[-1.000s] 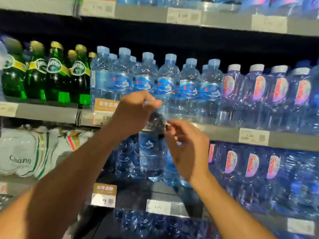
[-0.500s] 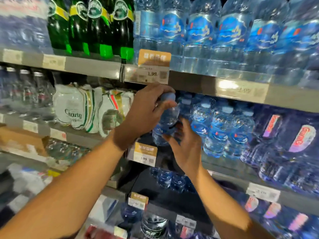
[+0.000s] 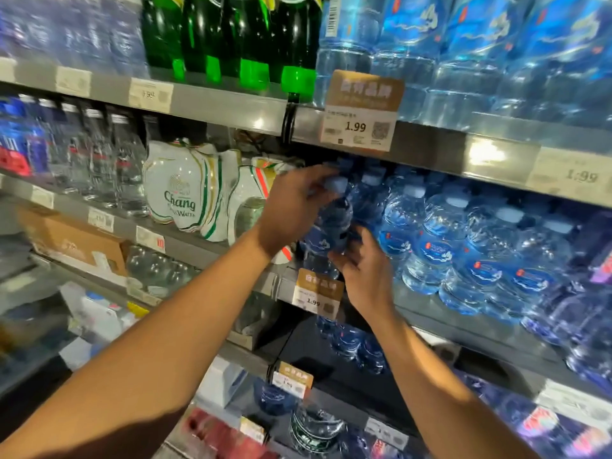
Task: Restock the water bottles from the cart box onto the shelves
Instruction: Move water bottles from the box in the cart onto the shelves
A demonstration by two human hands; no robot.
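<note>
A clear water bottle (image 3: 332,223) with a pale blue cap and blue label is held at the left end of the middle shelf (image 3: 463,321). My left hand (image 3: 293,207) grips it around the neck and shoulder from the left. My right hand (image 3: 367,273) supports it from below and the right, fingers on the label. A row of matching blue-labelled bottles (image 3: 430,240) stands just to the right on the same shelf. The cart box is out of view.
Green glass bottles (image 3: 231,38) and large water bottles (image 3: 480,54) fill the shelf above, whose edge carries a 1.99 price tag (image 3: 359,127). White Chang water packs (image 3: 185,200) sit left of the held bottle. More bottles (image 3: 351,342) stand on the shelf below.
The view has dropped and closed in on the middle shelf. Both hands have carried the bottle down from in front of the upper shelf to the left end of the middle row.
</note>
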